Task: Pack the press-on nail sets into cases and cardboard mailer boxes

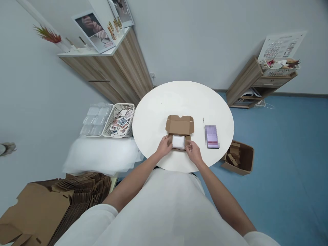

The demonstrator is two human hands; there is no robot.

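A small brown cardboard box [180,125] lies on the round white table with its lid raised and tilted back, away from me. Inside the box sits a white wrapped bundle [178,142], soft-edged and roughly square; what it wraps is hidden. At the box's left side, my left hand [164,147] has its fingers closed on the edge and side flap. My right hand [194,152] pinches the matching flap on the right. Both hands stay outside the white bundle.
On the table [153,112], a phone [212,136] lies right of the box. Leftward are a basket of cards [121,120], clear plastic cases [94,119], white sheets [102,153] and stacked flat cardboard [38,208]. An open carton [246,159] stands on the floor at right.
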